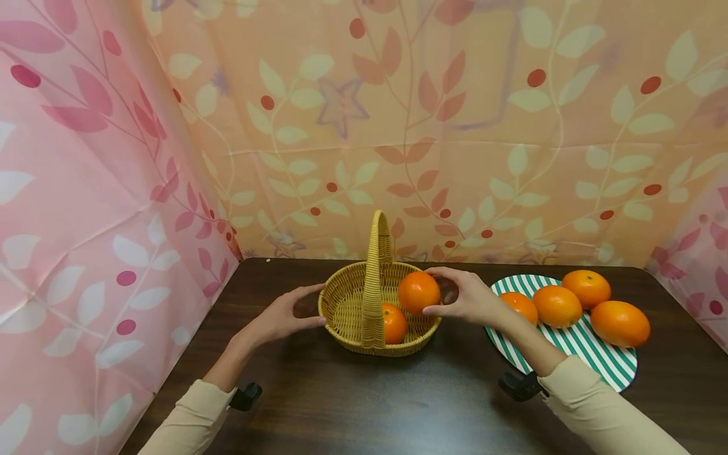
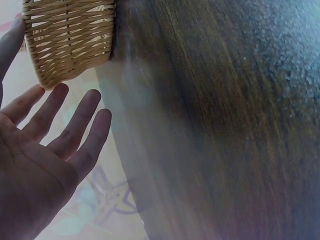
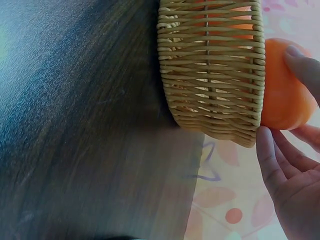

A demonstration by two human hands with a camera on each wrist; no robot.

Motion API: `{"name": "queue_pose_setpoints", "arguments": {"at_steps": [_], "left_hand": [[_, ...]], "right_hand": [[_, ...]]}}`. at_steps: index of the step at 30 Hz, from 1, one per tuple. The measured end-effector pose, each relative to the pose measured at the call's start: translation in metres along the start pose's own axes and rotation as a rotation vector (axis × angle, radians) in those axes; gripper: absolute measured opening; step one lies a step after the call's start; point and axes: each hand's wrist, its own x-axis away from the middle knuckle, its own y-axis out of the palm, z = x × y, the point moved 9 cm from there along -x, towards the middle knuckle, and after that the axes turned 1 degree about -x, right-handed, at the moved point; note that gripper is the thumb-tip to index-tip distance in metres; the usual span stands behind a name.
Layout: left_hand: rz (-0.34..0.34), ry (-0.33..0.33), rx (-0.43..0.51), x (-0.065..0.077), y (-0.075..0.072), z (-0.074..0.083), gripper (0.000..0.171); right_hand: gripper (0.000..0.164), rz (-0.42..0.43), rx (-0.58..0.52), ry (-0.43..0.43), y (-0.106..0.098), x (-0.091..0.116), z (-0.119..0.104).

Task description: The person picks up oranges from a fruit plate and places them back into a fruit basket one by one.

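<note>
The right hand (image 1: 463, 296) pinches an orange (image 1: 419, 292) at the right rim of the wicker basket (image 1: 344, 303). The left hand (image 1: 284, 313), fingers spread, touches the left rim. Another orange (image 1: 394, 324) sits inside, by the handle (image 1: 373, 284). Four more oranges (image 1: 620, 323) rest on a green-and-white striped mat (image 1: 611, 366) on the dark surface (image 1: 341, 404); only the head view shows these. Only the right wrist view shows orange peeking through the basket's weave.

Pale glare on the dark tabletop (image 1: 409, 411), wrist views dimmer, hazier.
</note>
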Motion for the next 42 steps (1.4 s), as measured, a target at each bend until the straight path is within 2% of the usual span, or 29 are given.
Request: {"name": "queue_pose_setpoints", "arguments": {"at_steps": [11,15,21,25,31,35,42], "left_hand": [[-0.005,0.011,0.018,0.000,0.002,0.002,0.073],[-0.008,0.011,0.022,0.000,0.002,0.002,0.072],[-0.007,0.017,0.021,0.000,0.002,0.002,0.072],[-0.005,0.023,0.020,-0.001,0.002,0.002,0.072],[-0.008,0.020,0.024,-0.001,0.002,0.001,0.073],[-0.008,0.017,0.027,0.000,0.001,0.000,0.072],[-0.005,0.019,0.024,0.000,0.001,0.000,0.072]], "right_hand": [[0.069,0.002,0.039,-0.012,0.002,0.000,0.000],[0.063,0.012,0.035,-0.020,-0.001,0.002,-0.001],[0.038,0.106,0.005,-0.028,-0.019,0.011,-0.002],[0.028,0.129,-0.011,-0.037,-0.031,0.019,-0.003],[0.025,0.113,0.009,-0.062,-0.044,0.032,-0.006],[0.026,0.134,0.006,-0.077,-0.055,0.042,-0.008],[0.025,0.163,0.020,-0.011,-0.078,0.059,0.003]]}}
